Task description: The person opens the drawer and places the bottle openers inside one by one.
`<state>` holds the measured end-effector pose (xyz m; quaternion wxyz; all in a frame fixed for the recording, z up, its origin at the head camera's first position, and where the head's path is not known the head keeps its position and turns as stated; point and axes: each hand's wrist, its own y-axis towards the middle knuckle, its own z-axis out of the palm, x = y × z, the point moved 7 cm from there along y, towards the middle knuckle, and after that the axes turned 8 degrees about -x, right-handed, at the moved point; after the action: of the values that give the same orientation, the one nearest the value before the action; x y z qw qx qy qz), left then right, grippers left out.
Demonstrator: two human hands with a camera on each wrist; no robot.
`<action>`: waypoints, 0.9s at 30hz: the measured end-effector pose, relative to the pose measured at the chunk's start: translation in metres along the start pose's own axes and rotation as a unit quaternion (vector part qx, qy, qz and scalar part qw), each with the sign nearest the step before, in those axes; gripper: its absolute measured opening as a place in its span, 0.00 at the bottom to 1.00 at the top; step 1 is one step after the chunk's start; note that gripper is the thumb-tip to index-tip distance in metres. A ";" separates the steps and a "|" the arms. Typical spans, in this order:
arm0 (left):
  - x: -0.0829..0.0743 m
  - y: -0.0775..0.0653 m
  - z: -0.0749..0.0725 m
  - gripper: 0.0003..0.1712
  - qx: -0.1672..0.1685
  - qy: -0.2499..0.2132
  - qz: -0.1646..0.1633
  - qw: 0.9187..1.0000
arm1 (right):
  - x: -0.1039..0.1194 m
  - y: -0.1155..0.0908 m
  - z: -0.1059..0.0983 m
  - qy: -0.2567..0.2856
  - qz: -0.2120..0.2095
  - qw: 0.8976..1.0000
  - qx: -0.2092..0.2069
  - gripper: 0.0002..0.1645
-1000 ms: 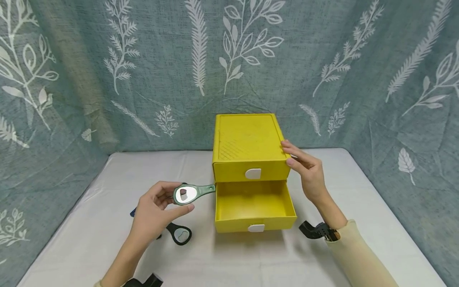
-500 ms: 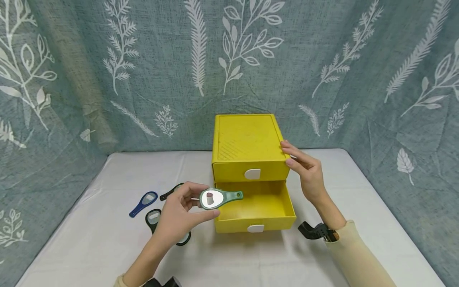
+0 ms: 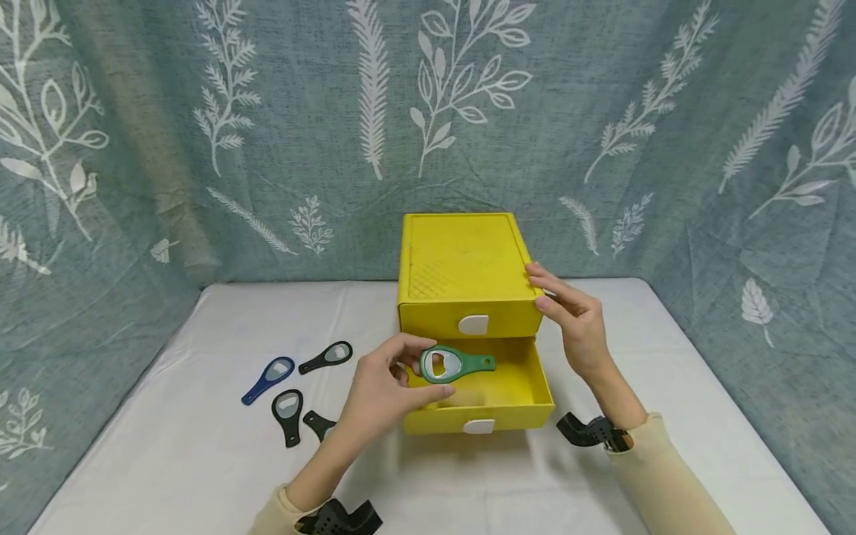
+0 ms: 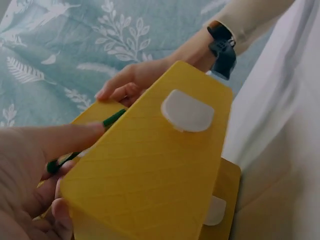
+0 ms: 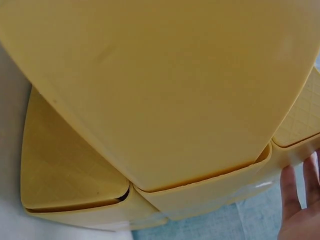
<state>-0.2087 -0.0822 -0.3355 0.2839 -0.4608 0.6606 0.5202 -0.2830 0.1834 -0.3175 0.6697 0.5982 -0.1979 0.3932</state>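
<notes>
A green bottle opener (image 3: 461,363) is pinched between the thumb and fingers of my left hand (image 3: 384,383), its handle pointing right. Both are over the pulled-out yellow drawer (image 3: 515,417), whose visible floor is bare. In the left wrist view the drawer front hides part of the opener (image 4: 115,118). My right hand (image 3: 576,323) rests on the right side of the yellow drawer cabinet (image 3: 461,253), fingers at its top edge and thumb near the front corner. In the right wrist view its fingers (image 5: 290,192) lie straight along the cabinet wall.
Left of the cabinet lie a blue bottle opener (image 3: 267,380) and three black ones, among them one at the back (image 3: 328,357) and one in front (image 3: 288,416). My left wrist partly covers the third (image 3: 318,425). A patterned curtain (image 3: 301,148) hangs behind the white-covered table (image 3: 200,461).
My left hand has carried the green bottle opener rightward from beside the cabinet to over the open drawer, uncovering the other openers on the table. My right hand has stayed put.
</notes>
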 end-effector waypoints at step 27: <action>-0.013 0.003 0.010 0.36 -0.011 0.077 0.091 0.993 | -0.001 -0.001 0.000 -0.004 0.004 1.000 -0.009 0.18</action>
<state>-0.2074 -0.0682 -0.3264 0.1783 -0.4408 0.7141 0.5138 -0.2823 0.1828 -0.3189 0.6726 0.5931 -0.2059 0.3917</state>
